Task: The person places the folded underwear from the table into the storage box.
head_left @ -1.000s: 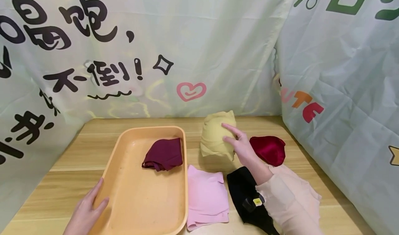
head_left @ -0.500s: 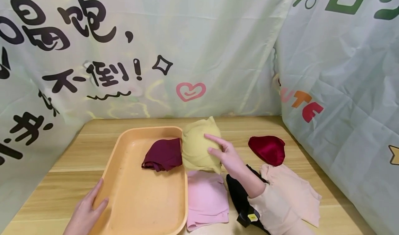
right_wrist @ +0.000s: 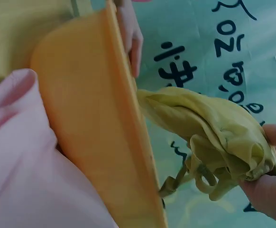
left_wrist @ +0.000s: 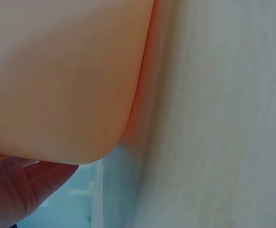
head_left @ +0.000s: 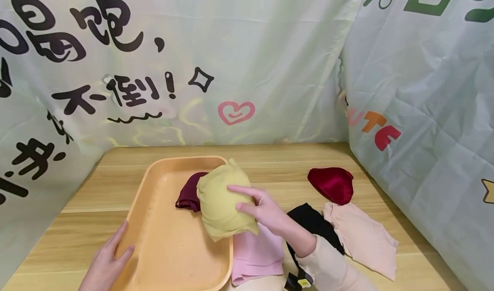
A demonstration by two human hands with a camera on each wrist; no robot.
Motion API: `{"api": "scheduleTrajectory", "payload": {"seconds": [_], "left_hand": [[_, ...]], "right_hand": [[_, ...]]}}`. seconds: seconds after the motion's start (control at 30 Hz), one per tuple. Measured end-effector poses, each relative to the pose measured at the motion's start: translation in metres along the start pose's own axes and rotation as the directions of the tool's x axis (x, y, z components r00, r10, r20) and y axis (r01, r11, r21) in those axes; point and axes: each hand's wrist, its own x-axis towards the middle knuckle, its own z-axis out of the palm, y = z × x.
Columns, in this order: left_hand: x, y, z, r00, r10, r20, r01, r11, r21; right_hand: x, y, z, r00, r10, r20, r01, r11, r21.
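Observation:
My right hand (head_left: 266,211) pinches a folded pale yellow bra (head_left: 221,201) over the right rim of the orange tray (head_left: 166,248). In the right wrist view, thin straps dangle from the yellow bra (right_wrist: 209,137), with thumb and fingers at its edge. My left hand (head_left: 102,261) holds the tray's left rim, its thumb on the inner side. A folded maroon garment (head_left: 188,192), cup-shaped, lies in the tray's right part, partly hidden behind the yellow bra. In the left wrist view, the left hand (left_wrist: 14,194) is at the tray wall (left_wrist: 71,104).
Right of the tray lies a folded pink cloth garment (head_left: 258,256). Further right are a black garment (head_left: 316,224), a light peach garment (head_left: 366,239) and a shiny dark red one (head_left: 332,186). Printed fabric curtains (head_left: 270,59) enclose the wooden table (head_left: 281,166).
My right hand has carried the yellow bra left and nearer me, from the table's back over the tray's right side. The left hand and the tray have stayed in place.

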Motion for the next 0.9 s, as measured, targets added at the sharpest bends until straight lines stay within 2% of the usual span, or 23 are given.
{"api": "scheduleTrajectory", "payload": {"seconds": [0.2,0.37,0.47,0.7,0.83,0.9], "left_hand": [[-0.001,-0.002,0.000,1.000,-0.003,0.003,0.003,1.000,0.023],[-0.001,-0.001,0.000,1.000,-0.010,-0.002,0.010,1.000,0.017],[-0.001,-0.001,0.000,1.000,-0.009,-0.002,0.009,1.000,0.007],[0.000,-0.001,-0.001,1.000,-0.019,0.016,0.019,1.000,0.000],[-0.001,-0.001,-0.001,1.000,-0.017,0.012,0.017,1.000,-0.012],[0.000,0.000,-0.001,1.000,-0.018,0.011,0.018,1.000,-0.016]], "right_hand": [[-0.001,0.008,0.018,0.990,0.037,0.138,-0.026,0.996,-0.081],[-0.001,0.015,0.026,0.975,0.057,0.216,-0.004,0.971,-0.239],[0.001,0.019,0.031,0.965,0.054,0.255,0.018,0.962,-0.273],[0.003,0.026,0.044,0.954,0.076,0.289,0.013,0.956,-0.294],[0.004,0.027,0.052,0.946,0.094,0.311,0.027,0.931,-0.363],[0.005,0.027,0.056,0.939,0.100,0.330,0.054,0.903,-0.426]]}}
